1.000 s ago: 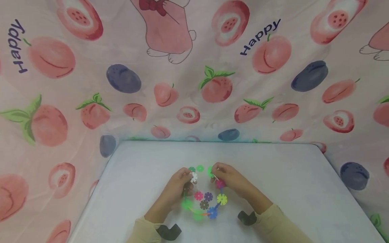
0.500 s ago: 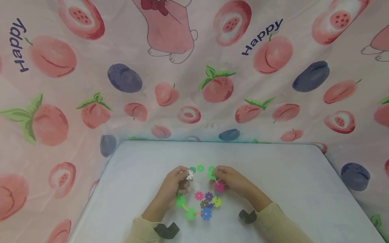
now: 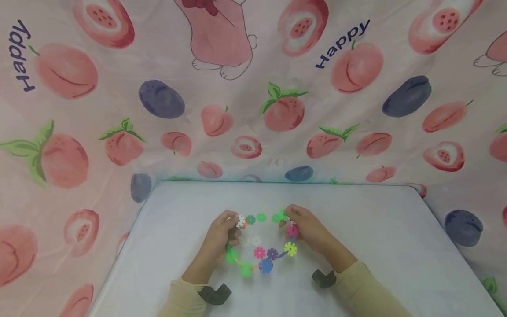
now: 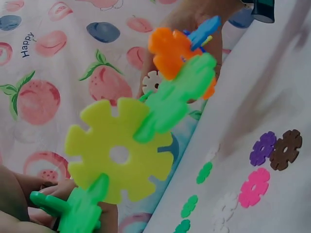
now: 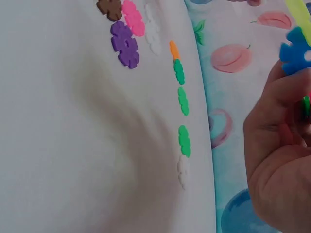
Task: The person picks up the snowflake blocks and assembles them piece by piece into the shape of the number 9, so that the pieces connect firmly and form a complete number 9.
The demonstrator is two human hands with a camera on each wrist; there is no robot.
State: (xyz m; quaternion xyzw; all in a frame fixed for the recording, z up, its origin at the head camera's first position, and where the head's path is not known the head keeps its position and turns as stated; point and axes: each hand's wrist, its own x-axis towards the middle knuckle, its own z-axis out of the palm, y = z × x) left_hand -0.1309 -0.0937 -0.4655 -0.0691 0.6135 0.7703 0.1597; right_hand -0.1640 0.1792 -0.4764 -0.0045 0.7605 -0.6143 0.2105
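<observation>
Both hands hold up a sagging chain of interlocking snowflake discs. My left hand (image 3: pixel 222 231) grips its left end, near a white disc (image 3: pixel 240 221). My right hand (image 3: pixel 303 224) pinches the other end close to a pink disc (image 3: pixel 292 230). Between them hang green discs (image 3: pixel 246 269), a blue disc (image 3: pixel 266 265) and a yellow disc (image 3: pixel 290 249). In the left wrist view, a large yellow disc (image 4: pixel 119 153) joins two green ones, with an orange disc (image 4: pixel 170 51) beyond. The right wrist view shows a blue disc (image 5: pixel 295 53) above curled fingers.
Loose discs lie on the white table (image 3: pixel 356 211): pink (image 3: pixel 259 252), purple (image 3: pixel 272 254), pale white (image 3: pixel 250 241), and a row of green ones (image 3: pixel 261 217) farther back. A brown disc (image 4: pixel 285 149) shows in the left wrist view. Fruit-print cloth (image 3: pixel 245 110) hangs behind the table.
My hands have moved apart, left hand leftward and right hand rightward, stretching the chain wider. The blue disc has swung left and up in view, now overlapping where the brown disc showed.
</observation>
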